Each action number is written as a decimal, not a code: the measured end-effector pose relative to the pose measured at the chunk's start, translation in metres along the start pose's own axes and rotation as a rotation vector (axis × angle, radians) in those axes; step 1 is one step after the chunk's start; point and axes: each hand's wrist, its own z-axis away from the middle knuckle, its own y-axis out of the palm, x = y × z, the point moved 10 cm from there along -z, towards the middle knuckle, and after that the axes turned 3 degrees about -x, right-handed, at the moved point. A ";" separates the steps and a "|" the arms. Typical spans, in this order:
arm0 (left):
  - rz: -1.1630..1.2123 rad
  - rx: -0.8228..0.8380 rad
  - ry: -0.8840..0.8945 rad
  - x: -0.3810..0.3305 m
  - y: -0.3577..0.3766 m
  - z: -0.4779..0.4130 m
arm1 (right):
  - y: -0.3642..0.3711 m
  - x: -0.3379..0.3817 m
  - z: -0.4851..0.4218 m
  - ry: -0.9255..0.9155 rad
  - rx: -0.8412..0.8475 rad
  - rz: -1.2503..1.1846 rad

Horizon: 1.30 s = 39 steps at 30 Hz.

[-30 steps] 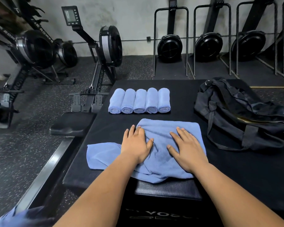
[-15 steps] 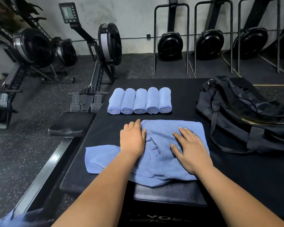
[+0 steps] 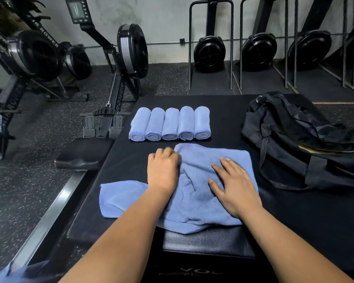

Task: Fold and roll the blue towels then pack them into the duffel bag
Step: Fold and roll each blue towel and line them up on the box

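Nearest, at the lower left corner, a scrap of blue cloth (image 3: 6, 272) shows, too blurred to identify. Ahead of it a black padded block (image 3: 208, 242) sits under the front edge of the black tabletop (image 3: 315, 221), and the near hem of the blue towel (image 3: 198, 203) droops over that edge onto the block. The towel lies crumpled and partly folded at the middle of the tabletop, with a single layer trailing out to the left. The right hand (image 3: 235, 188) rests flat on its right half, fingers (image 3: 227, 166) straight and spread wide. The left hand (image 3: 163, 172) sits at the folded layer's far left corner, its fingers (image 3: 168, 154) curled under and blurred; whether they pinch the cloth cannot be told. Just beyond the towel, five rolled towels (image 3: 170, 124) lie side by side in a row, touching, their spiral ends facing the person. To the right, the black duffel bag (image 3: 305, 144) slumps on the tabletop near the towel, its zip partly open, with nothing between it and the towel or the rolls. Left of the tabletop stand a rowing machine's seat (image 3: 84, 154) and rail (image 3: 49, 217), then its flywheel (image 3: 131, 50) and monitor (image 3: 77, 10). More rowers (image 3: 209, 52) stand upright against the far wall.
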 end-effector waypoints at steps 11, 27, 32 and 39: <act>0.149 0.313 -0.045 0.012 0.029 0.037 | 0.003 0.003 -0.001 0.008 0.058 0.052; 0.184 0.289 0.104 0.026 -0.046 0.062 | -0.052 0.060 0.041 -0.266 -0.170 0.124; 0.197 0.353 0.137 0.021 -0.068 0.105 | -0.055 0.087 0.101 -0.405 -0.085 0.118; 0.266 0.432 0.110 0.005 -0.085 0.136 | -0.072 0.065 0.098 -0.159 -0.181 0.128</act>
